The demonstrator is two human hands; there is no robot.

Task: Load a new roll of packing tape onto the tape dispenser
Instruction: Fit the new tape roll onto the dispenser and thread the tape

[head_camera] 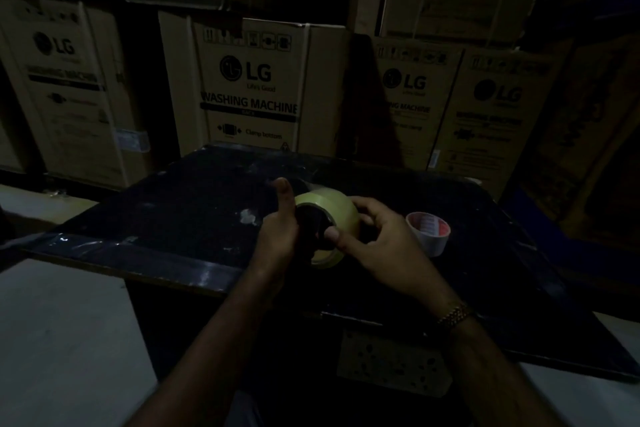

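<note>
A yellowish roll of packing tape [341, 210] is held above the dark table [180, 204] at the centre of the head view. My right hand [377, 243] grips it from the right, thumb at the core opening. My left hand [278, 236] is closed at the roll's left side, thumb raised. Something dark sits in the roll's core between my hands; the scene is too dim to tell whether it is the tape dispenser. An empty white tape core with red print [429, 232] lies on the table just right of my right hand.
Stacked cardboard washing-machine boxes [249, 87] wall off the far side of the table. A pale surface [62, 329] lies at lower left and another at lower right. A gold bracelet [453, 315] is on my right wrist. The scene is very dark.
</note>
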